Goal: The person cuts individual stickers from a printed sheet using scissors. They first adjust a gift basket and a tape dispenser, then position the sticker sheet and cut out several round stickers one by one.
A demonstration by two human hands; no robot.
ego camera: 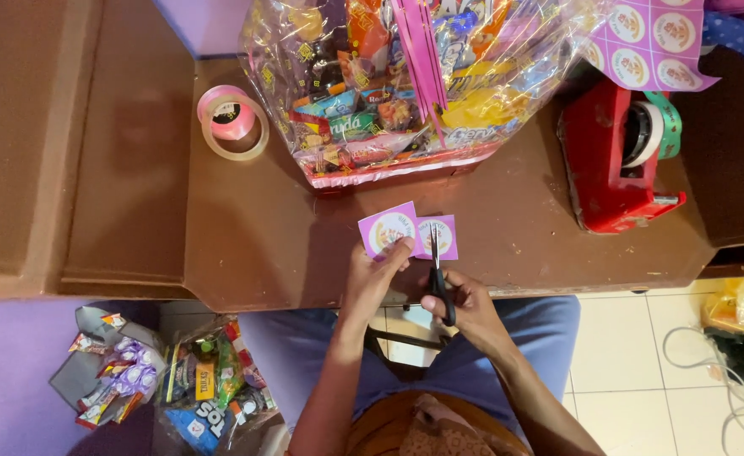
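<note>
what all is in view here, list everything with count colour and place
sticker strip: 1, purple with two round labels, table front, in left hand
scissors: 1, black, cutting between the labels
sticker sheet: 1, purple, top right
snack hamper: 1, clear wrap, pink base, table back
tape roll: 1, pink and clear, left of hamper
tape dispenser: 1, red, table right
snack packs: several, mixed colours, floor lower left
table: 1, brown
left hand: 1, pinching strip
right hand: 1, fingers in scissors

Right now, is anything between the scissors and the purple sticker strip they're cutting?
Nothing visible. The right hand has the scissors already at the purple sticker strip, blades between the two round stickers. The left hand pinches the strip's left piece, off to the side of the blades.
</note>
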